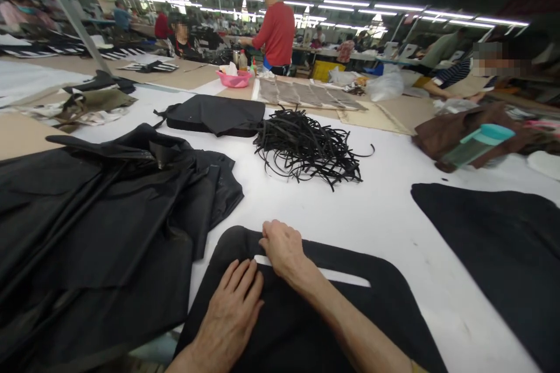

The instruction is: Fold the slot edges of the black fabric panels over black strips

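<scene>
A black fabric panel [306, 326] with rounded corners and a long narrow slot lies in front of me on the white table. My left hand [234, 309] rests flat on it, fingers stretched out, just below the slot's left end. Across the slot reaches my right forearm. My right hand [282, 245] is closed with curled fingers over the strip between the slot and the panel's far edge. Anything pinched beneath those fingers is hidden. Beyond the panel sits a tangled heap of thin black strips [310, 148].
Crumpled black sheeting [100, 233] covers the left side. Another black panel [494, 245] lies at right. Farther back are a stack of black pieces [214, 113], a pink basket [235, 78] and a teal-lidded bottle [476, 145]. A person in red [279, 32] stands across the table.
</scene>
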A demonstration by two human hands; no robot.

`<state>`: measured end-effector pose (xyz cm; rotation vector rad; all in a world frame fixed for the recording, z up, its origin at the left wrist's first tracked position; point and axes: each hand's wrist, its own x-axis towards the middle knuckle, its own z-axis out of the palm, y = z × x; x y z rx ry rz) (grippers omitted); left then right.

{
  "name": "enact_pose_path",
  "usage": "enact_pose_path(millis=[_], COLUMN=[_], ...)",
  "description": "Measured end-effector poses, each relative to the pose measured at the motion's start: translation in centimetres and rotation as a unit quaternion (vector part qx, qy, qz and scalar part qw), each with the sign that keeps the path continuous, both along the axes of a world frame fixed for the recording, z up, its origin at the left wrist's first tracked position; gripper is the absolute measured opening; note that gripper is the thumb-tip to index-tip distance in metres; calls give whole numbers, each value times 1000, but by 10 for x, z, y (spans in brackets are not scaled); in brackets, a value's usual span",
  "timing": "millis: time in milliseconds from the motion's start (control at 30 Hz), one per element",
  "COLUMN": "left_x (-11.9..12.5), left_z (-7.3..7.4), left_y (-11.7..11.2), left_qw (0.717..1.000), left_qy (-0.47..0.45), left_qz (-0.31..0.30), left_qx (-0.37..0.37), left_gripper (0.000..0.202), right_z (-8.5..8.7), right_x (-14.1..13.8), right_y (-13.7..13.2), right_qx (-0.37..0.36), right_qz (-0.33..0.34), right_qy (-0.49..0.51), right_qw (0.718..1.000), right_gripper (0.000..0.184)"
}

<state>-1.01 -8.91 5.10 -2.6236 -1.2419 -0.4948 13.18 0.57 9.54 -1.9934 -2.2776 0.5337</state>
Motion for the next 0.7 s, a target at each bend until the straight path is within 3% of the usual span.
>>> enact_pose_path(millis=[67, 167, 267, 367, 467, 567, 700], left_x=[-2, -4, -6, -7, -4, -3, -14], left_z=[-2, -5, -9, -12, -13, -8, -5], left_y=[1, 1, 3, 5, 9, 14, 24], left_qw=[1000, 1000, 999, 997, 994, 992, 991], left_qy=[1, -1, -8, -1, 9, 24, 47], left_qz=[-3, -7, -16, -37, -60, -67, -44], left_qx=[11, 25, 50, 73, 89, 103, 114], left_gripper=[32, 32, 31, 32, 32, 32, 34], right_z=[3, 7, 6, 5, 4, 5, 8], right_x=[24, 83, 146, 187, 201, 203, 200], right_y=[2, -7, -33, -64, -81, -81, -76], right_qx=[19, 30, 24, 21, -14, -60, -74], right_qz=[-16, -52, -76, -64, -93, -137, -113], right_qy=[3, 6, 0, 9, 48, 76, 122], right_qw=[1000, 998, 997, 998, 994, 986, 983], right_gripper=[11, 17, 22, 27, 26, 22, 20])
